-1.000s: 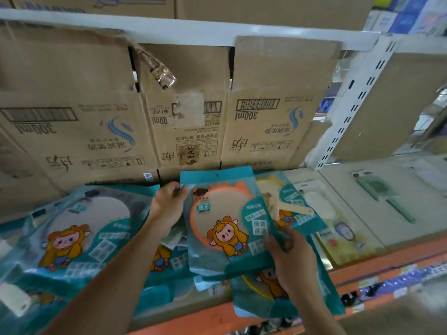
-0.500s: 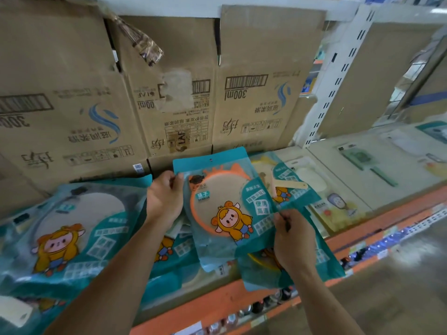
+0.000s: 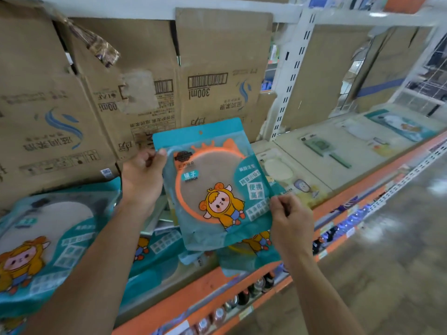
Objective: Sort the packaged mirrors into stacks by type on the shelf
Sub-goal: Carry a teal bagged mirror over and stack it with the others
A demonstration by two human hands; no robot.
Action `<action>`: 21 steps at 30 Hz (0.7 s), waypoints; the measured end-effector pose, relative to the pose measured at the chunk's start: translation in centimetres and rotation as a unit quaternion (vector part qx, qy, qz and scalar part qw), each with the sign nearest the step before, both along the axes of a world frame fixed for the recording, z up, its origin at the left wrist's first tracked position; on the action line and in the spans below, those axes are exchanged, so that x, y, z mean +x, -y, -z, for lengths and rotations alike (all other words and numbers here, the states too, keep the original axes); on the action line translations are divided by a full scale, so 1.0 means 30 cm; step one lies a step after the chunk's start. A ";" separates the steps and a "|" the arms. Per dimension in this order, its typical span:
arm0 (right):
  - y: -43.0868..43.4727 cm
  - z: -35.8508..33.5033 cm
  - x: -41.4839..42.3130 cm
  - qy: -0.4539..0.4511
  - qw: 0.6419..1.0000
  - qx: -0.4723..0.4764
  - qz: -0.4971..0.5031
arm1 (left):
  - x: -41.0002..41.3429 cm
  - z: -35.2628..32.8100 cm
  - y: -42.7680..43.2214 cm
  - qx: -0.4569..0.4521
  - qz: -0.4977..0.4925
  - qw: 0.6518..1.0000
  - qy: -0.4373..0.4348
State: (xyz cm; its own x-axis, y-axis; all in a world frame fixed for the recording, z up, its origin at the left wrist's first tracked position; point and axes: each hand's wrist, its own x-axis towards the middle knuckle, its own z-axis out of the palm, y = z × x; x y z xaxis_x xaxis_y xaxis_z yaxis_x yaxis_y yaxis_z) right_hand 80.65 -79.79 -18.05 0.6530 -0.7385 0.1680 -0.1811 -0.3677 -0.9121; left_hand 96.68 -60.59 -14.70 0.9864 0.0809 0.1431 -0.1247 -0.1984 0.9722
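Observation:
A teal packet with an orange-rimmed round mirror (image 3: 212, 184) and a cartoon figure is held up above the shelf. My left hand (image 3: 142, 177) pinches its upper left edge. My right hand (image 3: 290, 218) pinches its lower right edge. Under it lie more teal mirror packets (image 3: 249, 259), one showing a yellow rim. A large teal packet with a grey-rimmed mirror (image 3: 48, 228) lies at the left of the shelf.
Brown cartons (image 3: 212, 76) stand along the back of the shelf. To the right of a white upright (image 3: 290, 76) lie pale packets, a green hand mirror (image 3: 324, 148) and a teal packet (image 3: 401, 124). The orange shelf edge (image 3: 217, 288) runs in front, bottles below it.
The orange-rimmed packet has come up off the pile, lifted by both hands. My right hand has slid to its lower right edge. The view has swung to the right.

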 end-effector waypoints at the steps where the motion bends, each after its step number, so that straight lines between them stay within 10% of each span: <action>1: 0.010 0.005 -0.018 0.000 1.000 0.020 0.003 | -0.014 -0.001 0.016 0.008 0.003 1.000 -0.003; 21: 0.440 0.012 -0.383 0.040 0.988 0.146 0.022 | -0.311 -0.047 0.527 -0.052 0.043 0.994 -0.090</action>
